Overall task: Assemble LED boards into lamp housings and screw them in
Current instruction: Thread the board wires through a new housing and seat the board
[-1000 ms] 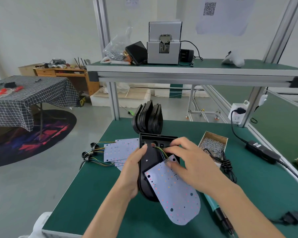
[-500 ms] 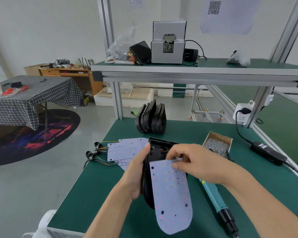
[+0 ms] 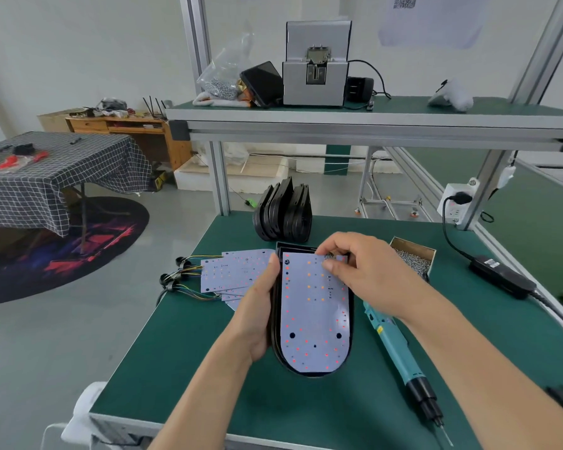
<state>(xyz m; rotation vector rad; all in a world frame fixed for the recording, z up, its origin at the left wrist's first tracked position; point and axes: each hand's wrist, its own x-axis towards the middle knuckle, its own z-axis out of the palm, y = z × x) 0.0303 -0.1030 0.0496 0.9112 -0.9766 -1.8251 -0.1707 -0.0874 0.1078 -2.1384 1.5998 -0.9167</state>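
Note:
A white LED board with red and orange dots lies inside a black lamp housing on the green bench. My left hand grips the housing's left edge, thumb up along the rim. My right hand pinches the board's top right corner, where its wires are hidden under the fingers. Several more LED boards with coloured wires lie fanned out to the left. A stack of black housings stands upright behind.
A teal electric screwdriver lies to the right of the housing. A cardboard box of screws sits behind my right hand. A black power adapter and cable run along the right edge. A screw feeder stands on the upper shelf.
The LED board swung from slanting off the housing's lower right to lying straight inside it. My right hand moved up to the board's top corner. The left hand kept its hold.

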